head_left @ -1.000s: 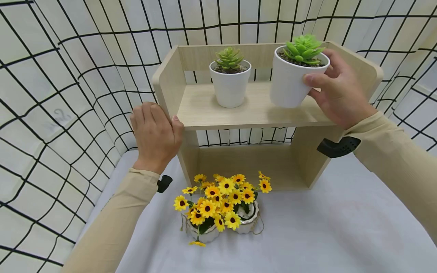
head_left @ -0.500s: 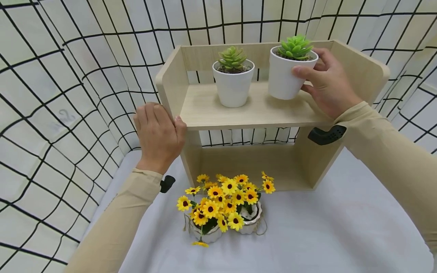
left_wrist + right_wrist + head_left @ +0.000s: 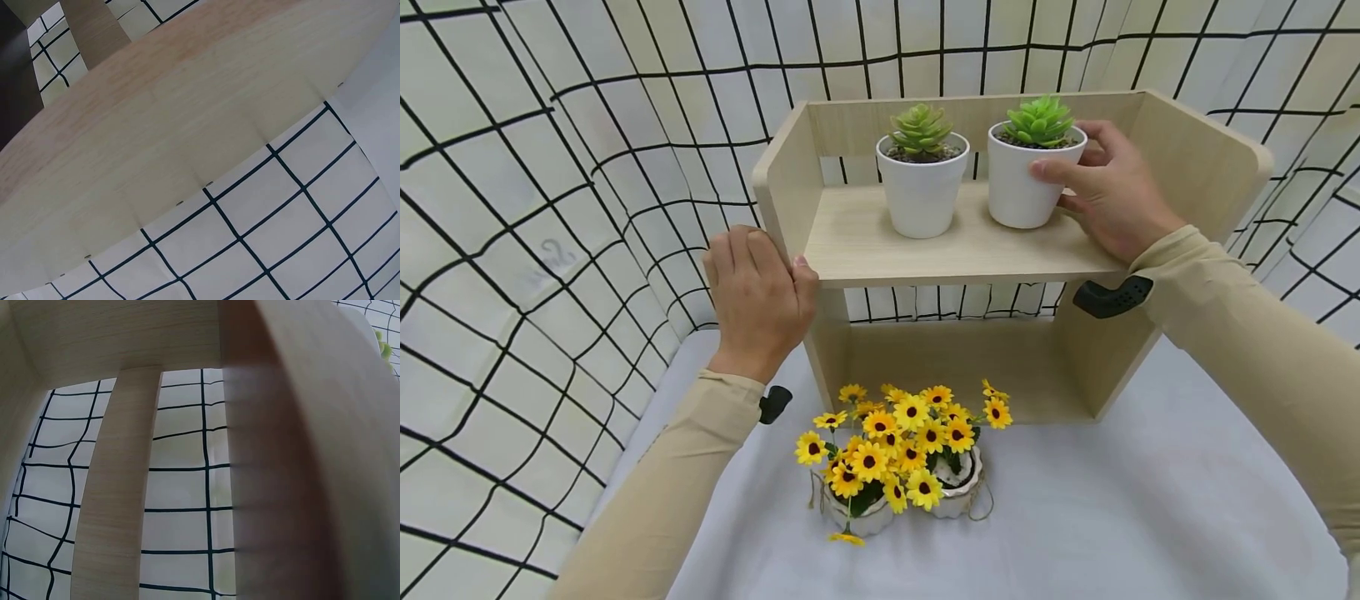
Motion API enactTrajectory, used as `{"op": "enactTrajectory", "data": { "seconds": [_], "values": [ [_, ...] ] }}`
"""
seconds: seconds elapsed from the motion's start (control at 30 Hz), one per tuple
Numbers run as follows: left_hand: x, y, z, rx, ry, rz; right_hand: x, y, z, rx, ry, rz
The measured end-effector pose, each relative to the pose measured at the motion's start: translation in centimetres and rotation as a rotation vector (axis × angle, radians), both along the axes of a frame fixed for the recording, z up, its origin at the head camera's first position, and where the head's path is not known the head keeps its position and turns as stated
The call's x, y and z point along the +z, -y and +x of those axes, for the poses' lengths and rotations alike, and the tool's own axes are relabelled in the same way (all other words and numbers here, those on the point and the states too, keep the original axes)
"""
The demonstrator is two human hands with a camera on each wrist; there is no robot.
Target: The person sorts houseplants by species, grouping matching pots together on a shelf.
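In the head view, we see the right hand [image 3: 1116, 187] above the upper board of the wooden shelf [image 3: 880, 265], holding a white pot with a bright green succulent [image 3: 1021, 190] between thumb and fingers, parted to the pot's width; we judge that this side hold keeps the leaves free. We cannot tell whether its base fully bears on the board. Between the hands stands a second succulent pot [image 3: 922, 198]; lower, nearer the body, are potted yellow flowers [image 3: 891, 450]. The left hand [image 3: 760, 300], bent at the knuckles, grips the shelf's side, thumb at the front edge, fingertips hidden, presumably steadying it. The left wrist view shows us pale wood before a wire grid [image 3: 304, 187], no fingers distinguishable. The right wrist view shows the shelf's frame, not the hand's hold.
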State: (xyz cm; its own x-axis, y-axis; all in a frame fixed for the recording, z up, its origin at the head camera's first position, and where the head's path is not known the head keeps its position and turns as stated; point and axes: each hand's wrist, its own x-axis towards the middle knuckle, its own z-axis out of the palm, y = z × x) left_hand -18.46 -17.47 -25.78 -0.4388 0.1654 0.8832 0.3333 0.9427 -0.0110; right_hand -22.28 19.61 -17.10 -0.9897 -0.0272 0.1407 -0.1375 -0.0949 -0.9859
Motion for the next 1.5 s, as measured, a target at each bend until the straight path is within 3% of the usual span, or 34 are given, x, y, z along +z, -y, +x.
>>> {"op": "enactTrajectory", "data": {
  "seconds": [0.43,0.57,0.63,0.7,0.83,1.1,1.23,1.5],
  "values": [
    [-0.1,0.0,0.1,-0.014,0.0,0.014,0.1,-0.4,0.4,0.026,0.032,0.13],
    [-0.1,-0.1,0.0,-0.017,-0.001,0.008,0.0,-0.6,1.3,-0.076,0.01,0.352],
    [0.0,-0.2,-0.1,-0.018,-0.001,0.008,-0.1,-0.6,1.9,-0.144,-0.008,0.382],
    [0.0,-0.3,-0.1,-0.017,0.001,0.008,-0.3,-0.5,2.6,-0.201,-0.037,0.35],
    [0.0,-0.2,-0.1,-0.011,0.008,0.018,-0.6,-0.1,4.2,-0.23,-0.114,0.242],
    [-0.1,-0.2,-0.1,-0.022,0.015,0.036,-2.1,0.4,7.6,-0.292,-0.291,0.384],
    [0.0,-0.1,0.0,-0.026,0.015,0.047,-3.4,1.4,9.4,-0.275,-0.405,0.415],
    [0.1,-0.3,-0.1,-0.044,0.008,0.062,-6.2,2.3,11.9,-0.168,-0.534,0.331]
  ]
}}
